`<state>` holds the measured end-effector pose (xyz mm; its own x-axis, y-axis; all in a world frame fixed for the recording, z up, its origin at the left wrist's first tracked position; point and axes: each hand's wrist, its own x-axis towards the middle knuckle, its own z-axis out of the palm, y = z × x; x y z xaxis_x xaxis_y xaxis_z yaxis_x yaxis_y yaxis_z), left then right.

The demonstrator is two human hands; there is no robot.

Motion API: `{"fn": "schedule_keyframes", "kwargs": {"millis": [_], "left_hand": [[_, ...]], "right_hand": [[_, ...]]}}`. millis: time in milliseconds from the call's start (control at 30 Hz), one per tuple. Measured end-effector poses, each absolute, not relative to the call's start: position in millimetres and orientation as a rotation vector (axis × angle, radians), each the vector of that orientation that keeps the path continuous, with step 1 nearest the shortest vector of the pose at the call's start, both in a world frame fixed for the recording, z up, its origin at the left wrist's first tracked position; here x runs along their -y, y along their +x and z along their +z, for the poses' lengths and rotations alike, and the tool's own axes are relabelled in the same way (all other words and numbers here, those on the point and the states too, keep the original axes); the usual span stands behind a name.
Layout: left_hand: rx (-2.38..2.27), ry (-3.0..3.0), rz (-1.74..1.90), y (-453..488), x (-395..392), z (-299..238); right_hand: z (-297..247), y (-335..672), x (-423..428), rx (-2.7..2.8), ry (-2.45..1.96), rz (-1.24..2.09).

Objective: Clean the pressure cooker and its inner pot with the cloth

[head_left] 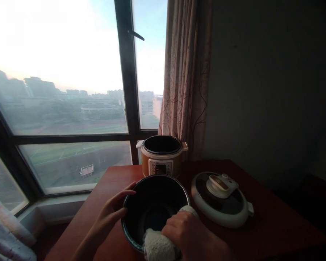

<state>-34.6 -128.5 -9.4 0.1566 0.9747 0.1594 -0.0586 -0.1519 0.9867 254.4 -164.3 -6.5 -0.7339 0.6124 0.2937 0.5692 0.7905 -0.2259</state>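
A dark round inner pot (152, 199) is tilted toward me at the front of the table. My left hand (116, 206) grips its left rim, with the fingers at the upper edge and the thumb lower down. In my right hand (184, 228) is a white cloth (161, 245), bunched over the near right rim of the pot. Part of the cloth sticks out above the knuckles. Behind the pot stands the pressure cooker body (146, 163), uncovered, with a control panel on its front. The cooker lid (220, 199) lies on the table to the right.
The reddish-brown table (271, 217) carries all these items. A large window (70, 108) with dark frames rises to the left and behind. A patterned curtain (183, 79) hangs behind the cooker, beside a dark wall (260, 90).
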Motion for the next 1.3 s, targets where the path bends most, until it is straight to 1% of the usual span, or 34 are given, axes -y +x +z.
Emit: {"fn": "schedule_keyframes", "kwargs": {"millis": [100,200,300,367,467,567,633,700,833,933,1000,1100,1233,1300], "left_hand": [[-0.998,1.484,1.182,-42,119,-8],[-1.219,1.709,1.269,-39,125,-3],[-1.431,1.873,1.378,-26,144,6],[-1.447,1.926,1.388,-11,161,12],[-1.354,2.01,1.233,19,185,15],[-1.302,2.103,0.882,52,197,18],[-1.336,2.148,0.609,73,198,22],[-1.397,2.177,0.397,92,198,28],[-1.538,2.234,0.205,122,197,33],[-1.6,2.245,0.217,129,197,31],[-1.583,2.232,0.251,126,196,31],[-1.504,2.213,0.291,114,193,37],[-1.351,2.174,0.5,94,186,56],[-1.249,2.087,0.55,89,179,65]], "right_hand": [[3,261,171,2.517,-0.846,0.396],[3,274,177,2.227,-0.799,0.604],[-19,291,179,1.619,-1.047,0.751],[-42,301,179,1.18,-1.157,0.933],[-74,304,181,0.783,-1.114,1.285],[-91,297,188,0.744,-0.992,1.543],[-95,290,193,0.789,-0.947,1.579],[-97,287,196,0.807,-0.946,1.537],[-102,291,197,0.824,-0.995,1.433],[-101,300,197,0.798,-1.027,1.399],[-91,302,198,0.744,-1.07,1.392],[-59,293,198,0.657,-1.103,1.457],[-5,268,195,0.696,-0.97,1.504],[18,257,192,0.72,-0.892,1.524]]}}
